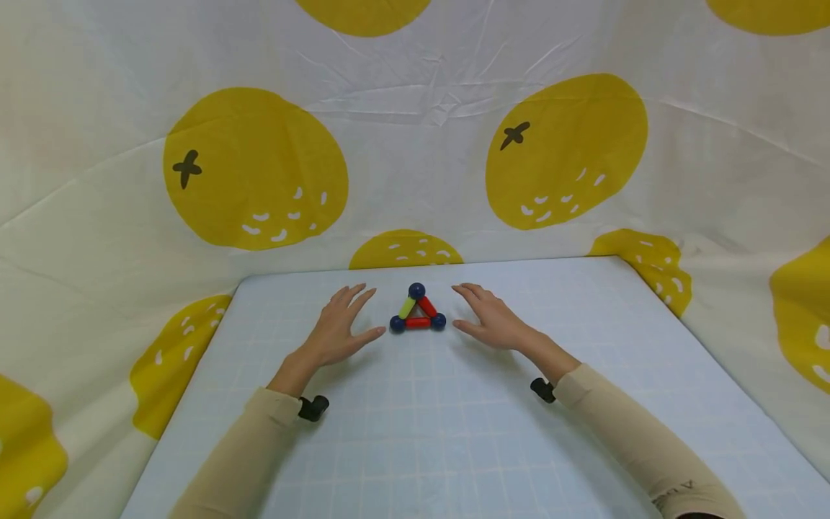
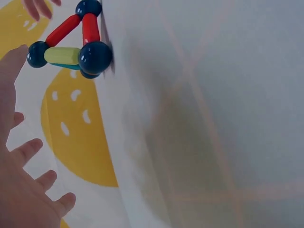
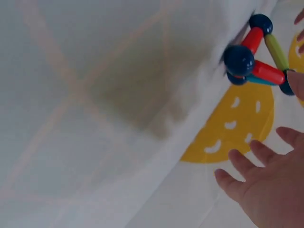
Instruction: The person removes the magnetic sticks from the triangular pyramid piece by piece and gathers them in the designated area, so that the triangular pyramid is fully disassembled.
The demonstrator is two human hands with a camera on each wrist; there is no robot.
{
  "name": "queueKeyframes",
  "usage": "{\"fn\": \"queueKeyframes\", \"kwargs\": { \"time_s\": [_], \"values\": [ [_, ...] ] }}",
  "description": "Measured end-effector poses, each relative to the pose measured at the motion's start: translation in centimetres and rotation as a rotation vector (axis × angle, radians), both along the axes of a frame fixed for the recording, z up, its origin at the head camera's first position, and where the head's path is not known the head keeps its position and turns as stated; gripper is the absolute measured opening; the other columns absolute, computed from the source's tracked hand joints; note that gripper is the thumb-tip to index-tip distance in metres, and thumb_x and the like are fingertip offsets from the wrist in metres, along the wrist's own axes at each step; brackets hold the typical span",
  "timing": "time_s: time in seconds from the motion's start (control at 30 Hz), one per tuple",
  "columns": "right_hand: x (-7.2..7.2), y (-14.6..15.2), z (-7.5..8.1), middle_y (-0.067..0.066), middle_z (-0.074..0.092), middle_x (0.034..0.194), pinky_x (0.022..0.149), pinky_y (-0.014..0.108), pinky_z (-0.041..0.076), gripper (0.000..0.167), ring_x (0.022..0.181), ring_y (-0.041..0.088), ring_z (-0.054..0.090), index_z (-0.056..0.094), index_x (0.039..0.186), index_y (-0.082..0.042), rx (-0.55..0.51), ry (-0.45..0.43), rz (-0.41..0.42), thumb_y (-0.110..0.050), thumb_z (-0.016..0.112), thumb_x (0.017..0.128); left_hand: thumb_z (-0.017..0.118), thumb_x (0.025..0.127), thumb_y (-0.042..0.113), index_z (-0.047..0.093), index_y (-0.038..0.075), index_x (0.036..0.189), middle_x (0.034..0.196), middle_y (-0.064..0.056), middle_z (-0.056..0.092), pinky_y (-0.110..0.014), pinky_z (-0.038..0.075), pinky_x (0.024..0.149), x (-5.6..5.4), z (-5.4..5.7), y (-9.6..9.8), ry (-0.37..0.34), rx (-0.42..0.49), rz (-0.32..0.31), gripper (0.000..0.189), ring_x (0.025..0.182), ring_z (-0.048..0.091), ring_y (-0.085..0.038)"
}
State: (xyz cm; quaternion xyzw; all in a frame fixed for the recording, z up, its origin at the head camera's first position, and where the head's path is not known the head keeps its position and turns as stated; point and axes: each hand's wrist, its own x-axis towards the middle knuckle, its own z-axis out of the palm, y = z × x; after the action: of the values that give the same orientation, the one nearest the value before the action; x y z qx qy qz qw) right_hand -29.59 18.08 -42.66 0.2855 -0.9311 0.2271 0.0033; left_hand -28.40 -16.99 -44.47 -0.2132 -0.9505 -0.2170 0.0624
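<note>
A small pyramid of dark blue balls joined by coloured rods stands on the table between the two hands. Its front red rod (image 1: pixel 418 323) lies along the base, while a yellow-green rod (image 1: pixel 407 308) and another red rod (image 1: pixel 428 307) rise to the top ball (image 1: pixel 417 290). Both wrist views also show part of a teal rod (image 3: pixel 260 80) behind. To the left, the left hand (image 1: pixel 337 328) has its fingers spread, thumb near the left ball (image 1: pixel 398 324). Opposite, the right hand (image 1: pixel 496 321) extends its fingers, thumb near the right ball (image 1: pixel 438 321). Neither hand holds anything.
The table is covered by a pale blue cloth (image 1: pixel 415 432) with a light grid. Behind and beside it hangs a white curtain (image 1: pixel 415 180) printed with yellow fruit. Small black cameras sit at the left wrist (image 1: pixel 314 408) and the right wrist (image 1: pixel 542 390).
</note>
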Motion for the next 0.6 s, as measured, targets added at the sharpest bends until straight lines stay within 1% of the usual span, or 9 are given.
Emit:
{"fn": "queueKeyframes", "kwargs": {
  "time_s": [0.13,0.23,0.33,0.43,0.53,0.6],
  "values": [
    [-0.3,-0.9,-0.3,0.018,0.039,0.157,0.115,0.058,0.033,0.067,0.143,0.038,0.04,0.034,0.158,-0.009,-0.105,-0.078,-0.015,-0.03,0.065,0.101,0.067,0.096,0.053,0.036,0.02,0.159,0.164,-0.007,0.031,-0.06,0.026,0.118,-0.5,-0.2,0.9,-0.057,0.146,0.001,0.078,0.15,0.027,-0.033],
    [-0.7,-1.5,-0.7,0.019,0.044,0.153,0.113,0.055,0.038,0.063,0.139,0.04,0.046,0.038,0.155,-0.004,-0.174,-0.106,-0.02,-0.026,0.065,0.102,0.069,0.096,0.049,0.04,0.021,0.156,0.161,-0.007,0.036,-0.059,0.028,0.118,-0.7,-0.2,1.6,-0.093,0.248,0.008,0.072,0.148,0.032,-0.031],
    [-0.9,-2.0,-1.0,0.022,0.049,0.148,0.108,0.055,0.043,0.059,0.13,0.042,0.052,0.042,0.151,-0.001,-0.245,-0.107,-0.029,-0.022,0.065,0.101,0.07,0.097,0.044,0.044,0.018,0.153,0.156,-0.007,0.043,-0.058,0.031,0.117,-1.0,-0.2,2.3,-0.102,0.335,0.015,0.067,0.144,0.038,-0.031],
    [-1.2,-2.6,-1.2,0.022,0.054,0.142,0.103,0.053,0.047,0.055,0.123,0.04,0.057,0.047,0.146,0.002,-0.298,-0.101,-0.05,-0.02,0.066,0.1,0.071,0.098,0.038,0.048,0.015,0.15,0.149,-0.009,0.05,-0.057,0.036,0.113,-1.5,-0.3,2.9,-0.1,0.404,0.013,0.062,0.139,0.044,-0.035],
    [-1.5,-3.2,-1.5,0.022,0.058,0.135,0.099,0.05,0.05,0.051,0.116,0.038,0.06,0.051,0.141,0.004,-0.336,-0.1,-0.064,-0.018,0.068,0.099,0.071,0.098,0.034,0.05,0.014,0.147,0.144,-0.011,0.055,-0.056,0.042,0.108,-1.9,-0.3,3.7,-0.105,0.466,0.008,0.057,0.133,0.05,-0.039],
    [-1.7,-3.7,-1.7,0.022,0.06,0.131,0.096,0.048,0.052,0.049,0.112,0.037,0.062,0.054,0.138,0.005,-0.356,-0.104,-0.072,-0.017,0.07,0.098,0.071,0.098,0.034,0.051,0.014,0.146,0.141,-0.012,0.057,-0.055,0.045,0.105,-2.1,-0.3,4.2,-0.111,0.493,0.012,0.055,0.13,0.053,-0.039]
  ]
}}
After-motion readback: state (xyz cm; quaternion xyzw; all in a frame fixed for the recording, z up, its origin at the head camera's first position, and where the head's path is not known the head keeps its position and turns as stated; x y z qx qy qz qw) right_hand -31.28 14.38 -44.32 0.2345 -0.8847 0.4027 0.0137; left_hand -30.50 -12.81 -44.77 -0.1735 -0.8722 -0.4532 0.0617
